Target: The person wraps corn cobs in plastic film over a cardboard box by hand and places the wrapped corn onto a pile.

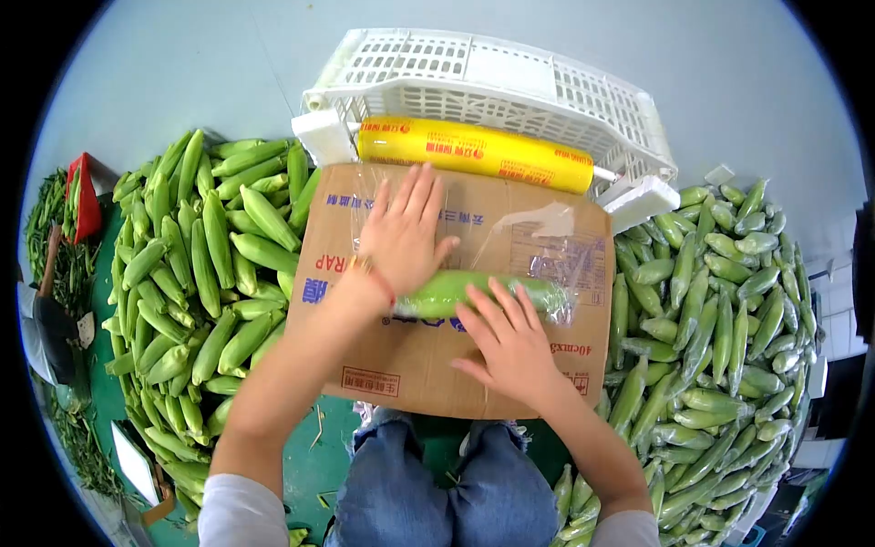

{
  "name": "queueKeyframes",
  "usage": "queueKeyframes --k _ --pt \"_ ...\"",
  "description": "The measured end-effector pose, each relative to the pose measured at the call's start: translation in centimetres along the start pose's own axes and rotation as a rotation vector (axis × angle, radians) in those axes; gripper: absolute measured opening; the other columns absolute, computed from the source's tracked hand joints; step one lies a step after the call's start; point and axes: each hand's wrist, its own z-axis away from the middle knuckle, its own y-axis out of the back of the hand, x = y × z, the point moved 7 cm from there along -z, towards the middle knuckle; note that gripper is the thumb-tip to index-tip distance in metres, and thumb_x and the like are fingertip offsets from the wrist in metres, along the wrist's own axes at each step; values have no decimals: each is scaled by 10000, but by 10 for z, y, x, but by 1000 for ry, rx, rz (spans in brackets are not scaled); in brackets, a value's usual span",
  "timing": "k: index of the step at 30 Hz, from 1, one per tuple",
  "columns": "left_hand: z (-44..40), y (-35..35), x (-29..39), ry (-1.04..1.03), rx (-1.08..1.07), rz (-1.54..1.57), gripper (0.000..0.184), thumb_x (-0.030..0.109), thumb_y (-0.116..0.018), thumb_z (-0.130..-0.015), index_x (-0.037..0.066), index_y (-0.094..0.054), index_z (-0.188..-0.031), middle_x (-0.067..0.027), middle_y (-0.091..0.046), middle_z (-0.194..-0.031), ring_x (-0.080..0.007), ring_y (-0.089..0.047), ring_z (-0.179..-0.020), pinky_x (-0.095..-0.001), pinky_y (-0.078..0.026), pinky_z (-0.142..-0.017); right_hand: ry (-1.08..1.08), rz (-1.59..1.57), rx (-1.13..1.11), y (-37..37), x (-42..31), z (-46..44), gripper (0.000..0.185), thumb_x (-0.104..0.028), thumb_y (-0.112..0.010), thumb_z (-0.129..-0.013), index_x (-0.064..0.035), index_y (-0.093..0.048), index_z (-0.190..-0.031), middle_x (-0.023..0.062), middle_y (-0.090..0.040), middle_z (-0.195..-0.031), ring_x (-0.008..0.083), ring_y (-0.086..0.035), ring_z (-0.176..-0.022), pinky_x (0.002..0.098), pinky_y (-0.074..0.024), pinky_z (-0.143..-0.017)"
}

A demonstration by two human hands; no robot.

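Observation:
An ear of corn in green husk [437, 294] lies crosswise on a cardboard box [447, 369], with clear film around it. My left hand [406, 228] is spread flat on the film and box above the corn's left end, its wrist over that end. My right hand [506, 342] has its fingers apart, the fingertips resting on the lower side of the corn. Behind the box, a yellow roll of film [474, 153] sits between white blocks, and clear film stretches from it over the cardboard.
A white plastic crate [510, 68] stands behind the roll. Unwrapped corn [214, 260] is heaped at the left, film-wrapped corn [711, 319] at the right. A red container [85, 201] and leafy trimmings [77, 428] are at the far left.

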Motion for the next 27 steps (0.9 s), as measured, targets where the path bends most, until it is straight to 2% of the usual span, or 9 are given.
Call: queueKeyframes --k 8,12,15,17,20,22,24,25,27 --pt "-57 -59 -12 -73 -688 146 801 291 -733 -774 -108 -365 -1363 -246 -371 -1438 -364 -418 -1306 -371 -376 -1085 58 -66 -156 -39 37 -62 689 -414 -797 -642 -41 -548 -1164 121 -640 -935 291 -646 -821 401 -531 -670" --pt "-49 -60 -13 -176 -484 133 734 296 -716 -796 -75 -417 -1354 -243 -370 -1454 -374 -453 -1278 -386 -394 -1070 176 -302 -326 -4 -20 8 660 -482 -765 -671 -39 -579 -1122 127 -655 -890 286 -662 -789 371 -540 -622" --pt "-44 -31 -21 -68 -406 551 606 280 -680 -834 -27 -498 -1323 -222 -448 -1414 -360 -450 -1293 -382 -374 -1087 99 -501 -639 8 -38 58 673 -530 -710 -738 -47 -558 -1182 145 -657 -890 305 -667 -763 394 -545 -648" --pt "-10 15 -24 -39 119 868 487 300 -659 -864 66 -574 -1283 -205 -492 -1386 -344 -446 -1315 -403 -376 -1084 -150 -561 -649 13 -20 76 696 -556 -615 -849 -55 -470 -1311 176 -659 -922 286 -676 -725 358 -545 -608" --pt "48 68 50 -281 140 987 454 218 -636 -861 100 -588 -1297 -211 -401 -1465 -400 -318 -1394 -503 -272 -1132 -1118 -1610 -431 -11 -10 80 682 -557 -535 -905 -39 -431 -1335 163 -649 -910 253 -671 -687 319 -536 -565" --pt "56 40 42 -105 291 1193 580 196 -628 -847 160 -477 -1406 -227 -380 -1475 -405 -316 -1395 -519 -322 -1102 -1012 -2140 -544 -16 -38 52 845 -676 -438 -892 -9 -323 -1398 180 -612 -852 242 -625 -592 306 -511 -484" --pt "42 41 43 129 271 2299 572 177 -600 -855 184 -440 -1404 -218 -484 -1350 -385 -429 -1304 -510 -406 -1027 -769 -2869 -612 -8 -73 26 889 -723 -357 -896 -7 -282 -1417 173 -589 -805 209 -584 -520 280 -481 -430" --pt "40 35 51 300 222 2848 569 168 -586 -860 196 -421 -1403 -214 -536 -1287 -375 -486 -1258 -506 -449 -989 -776 -2850 -618 -12 -77 27 878 -732 -359 -889 -16 -312 -1395 171 -592 -821 208 -583 -524 282 -482 -433" --pt "37 29 43 34 117 2869 444 150 -545 -878 186 -435 -1307 -159 -571 -1074 -323 -563 -1069 -473 -498 -887 -779 -2799 -639 -20 -80 28 858 -748 -361 -877 -34 -372 -1352 166 -599 -852 205 -582 -531 287 -484 -438"
